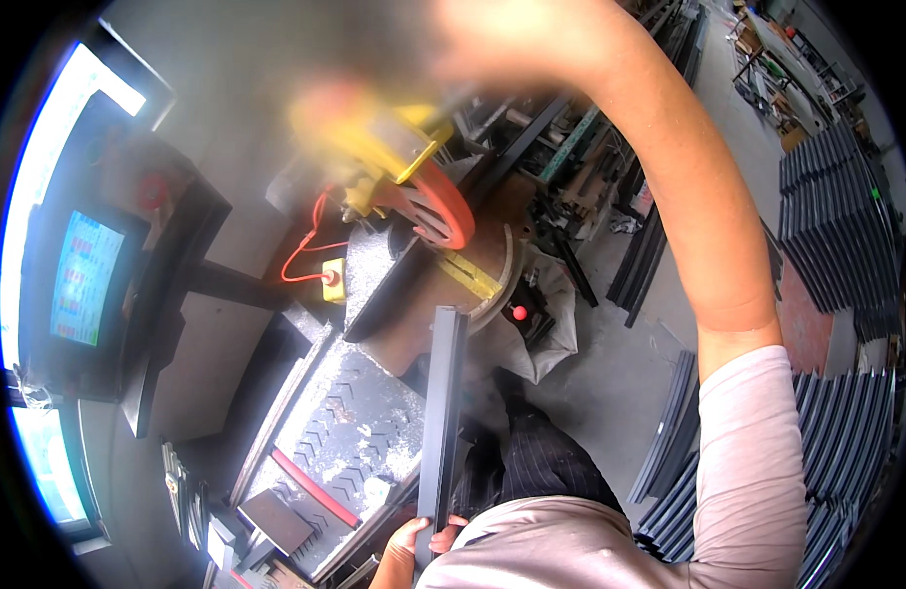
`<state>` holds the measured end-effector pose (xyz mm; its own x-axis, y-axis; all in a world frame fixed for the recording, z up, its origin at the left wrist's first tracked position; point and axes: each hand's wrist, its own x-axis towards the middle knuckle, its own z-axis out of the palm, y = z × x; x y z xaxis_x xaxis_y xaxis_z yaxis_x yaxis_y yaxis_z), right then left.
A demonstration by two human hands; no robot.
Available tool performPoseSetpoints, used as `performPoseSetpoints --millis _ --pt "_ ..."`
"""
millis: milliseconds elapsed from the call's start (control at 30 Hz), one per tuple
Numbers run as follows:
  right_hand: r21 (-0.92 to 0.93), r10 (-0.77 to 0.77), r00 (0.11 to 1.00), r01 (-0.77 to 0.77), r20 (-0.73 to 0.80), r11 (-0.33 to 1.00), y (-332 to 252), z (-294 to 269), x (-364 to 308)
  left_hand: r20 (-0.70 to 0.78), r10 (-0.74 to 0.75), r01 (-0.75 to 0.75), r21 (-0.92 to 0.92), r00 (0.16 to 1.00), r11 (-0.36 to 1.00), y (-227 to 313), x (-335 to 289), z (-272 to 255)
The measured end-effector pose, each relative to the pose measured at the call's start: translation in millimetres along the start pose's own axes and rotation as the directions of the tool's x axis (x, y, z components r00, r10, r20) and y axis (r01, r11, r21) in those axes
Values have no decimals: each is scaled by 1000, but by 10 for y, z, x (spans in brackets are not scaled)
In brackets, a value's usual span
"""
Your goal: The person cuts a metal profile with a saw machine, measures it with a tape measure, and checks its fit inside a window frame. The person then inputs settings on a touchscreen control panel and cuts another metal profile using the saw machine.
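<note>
Close to my waist, my left hand [419, 542] is closed around the lower end of a long dark grey metal profile [439, 422]. The profile points away from me, and its far end is beside the round table of a yellow mitre saw [389, 142]. An orange-red disc guard [441, 208] hangs over that table. My right arm is raised along the right side, and my right hand [502, 39] is near the top of the view, above the saw. Strong blur hides its fingers, so its grip cannot be made out.
A metal bench [350, 412] with chevron marks and pale dust stands left of the profile, a red strip [316, 488] on it. A lit screen [85, 280] is at the left. Stacked dark profiles [836, 236] lie on the right; offcuts [581, 147] are piled behind the saw.
</note>
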<state>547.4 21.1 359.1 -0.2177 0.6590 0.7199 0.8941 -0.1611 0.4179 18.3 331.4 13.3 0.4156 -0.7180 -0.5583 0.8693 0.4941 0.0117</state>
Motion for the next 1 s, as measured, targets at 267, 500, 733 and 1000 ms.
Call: performPoseSetpoints --millis 267,500,733,1000 --pt "-210 102 972 -56 213 976 -28 -10 -9 10 -25 26 -85 1000 996 -11 -27 155" --pt "8 187 974 -190 124 982 -49 -44 20 26 4 -1 -98 1000 995 -61 -19 107" --pt "52 165 982 -170 88 984 -48 -73 39 39 1 3 -107 999 994 -49 -6 138" --pt "-82 -19 998 24 57 996 -34 -60 26 -147 60 -44 106 987 993 108 76 316"
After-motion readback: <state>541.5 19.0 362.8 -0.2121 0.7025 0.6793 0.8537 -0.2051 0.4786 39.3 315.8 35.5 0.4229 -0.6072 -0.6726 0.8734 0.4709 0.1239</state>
